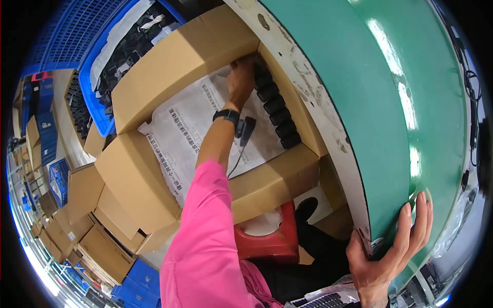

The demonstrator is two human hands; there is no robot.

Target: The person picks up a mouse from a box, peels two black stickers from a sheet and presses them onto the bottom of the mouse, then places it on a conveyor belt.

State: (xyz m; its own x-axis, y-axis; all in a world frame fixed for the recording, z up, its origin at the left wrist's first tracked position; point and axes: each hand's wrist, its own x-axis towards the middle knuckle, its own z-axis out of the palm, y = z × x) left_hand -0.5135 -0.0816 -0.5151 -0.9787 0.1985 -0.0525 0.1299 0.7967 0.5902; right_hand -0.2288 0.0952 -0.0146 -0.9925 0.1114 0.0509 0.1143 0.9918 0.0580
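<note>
My left hand (242,79), at the end of a pink sleeve, reaches down into an open cardboard box (169,66). Its fingers look curled in the shaded far corner, beside a row of black rounded blocks (276,105) lined up along the right wall. What they hold, if anything, is hidden. A white printed sheet (177,138) covers the box floor under the hand. A black strap with a small device (246,131) and thin cable sits on my left wrist. My right hand (393,251) rests on the edge of the green table (370,154), fingers spread and holding nothing.
A blue crate (97,110) full of black parts stands beyond the box on the left. Folded cartons (105,251) and blue boxes (138,285) lie at the lower left. A red stool (267,244) is close below the box. The table's worn edge borders the box's right side.
</note>
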